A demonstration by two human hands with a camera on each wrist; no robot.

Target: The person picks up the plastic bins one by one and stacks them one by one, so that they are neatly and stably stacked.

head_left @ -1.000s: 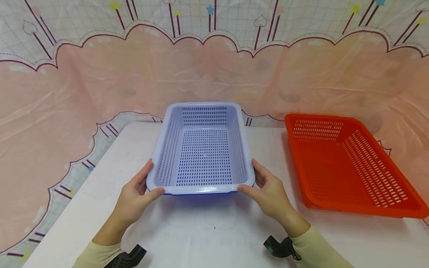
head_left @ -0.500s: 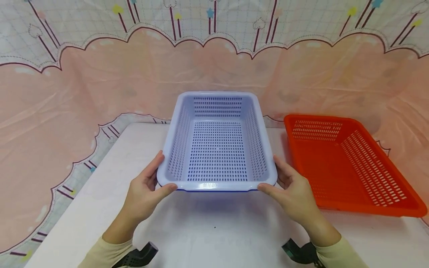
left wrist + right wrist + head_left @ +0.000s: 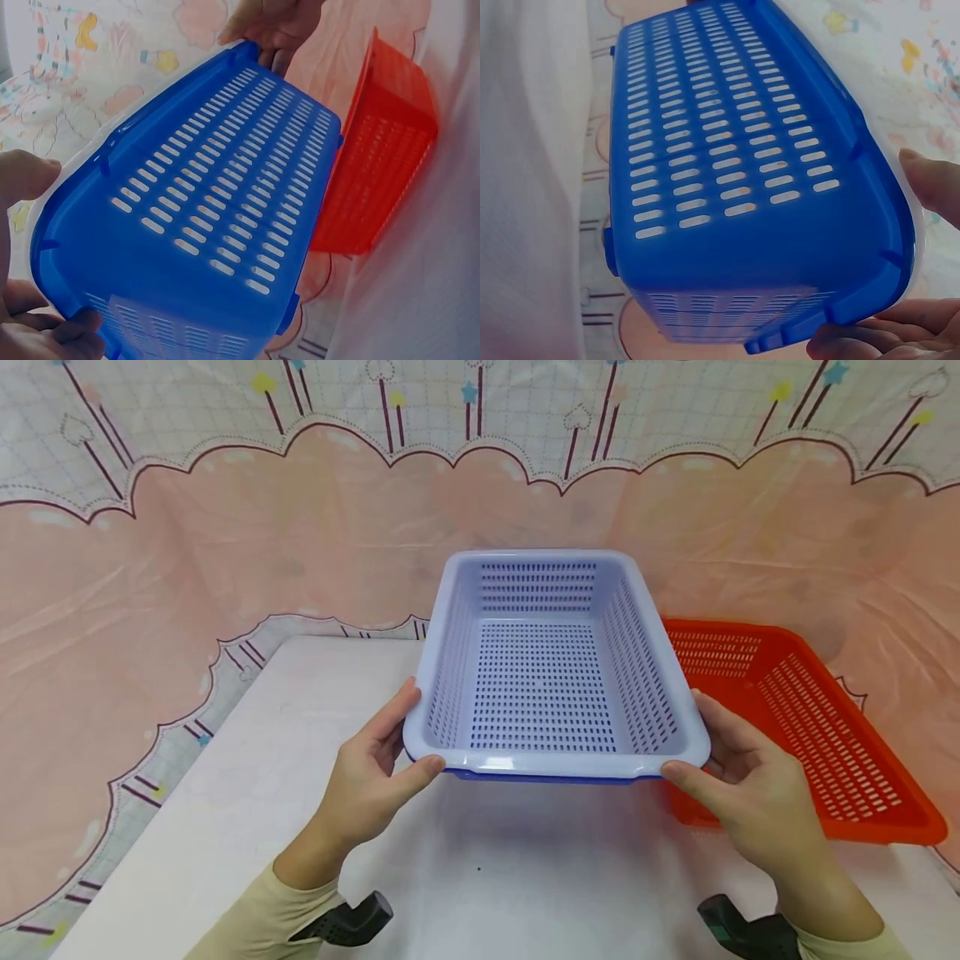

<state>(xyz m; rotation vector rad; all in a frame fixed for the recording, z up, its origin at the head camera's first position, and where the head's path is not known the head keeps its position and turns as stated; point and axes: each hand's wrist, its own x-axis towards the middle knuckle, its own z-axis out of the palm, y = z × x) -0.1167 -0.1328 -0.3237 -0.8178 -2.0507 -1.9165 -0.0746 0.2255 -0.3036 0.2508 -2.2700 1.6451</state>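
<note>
A pale lavender basket (image 3: 540, 689) with slotted walls sits nested inside a blue basket (image 3: 202, 262); in the head view only a thin blue edge shows below its rim. My left hand (image 3: 373, 787) grips the near left corner, thumb on the rim and fingers underneath. At the near right corner my right hand (image 3: 768, 802) holds the pair the same way. Both baskets are held up off the table, with their right side overlapping a red basket (image 3: 862, 760) in the head view. Each wrist view shows the blue basket's slotted outer wall under the pale rim.
The red basket stands on the white table (image 3: 525, 877) at the right, its left part hidden behind the held baskets and my right hand. A patterned peach cloth (image 3: 300, 552) hangs behind the table and runs along its left side.
Both hands have carried the nested baskets to the right and raised them a little, so they now cover part of the red basket in the head view. The grip stays the same.
</note>
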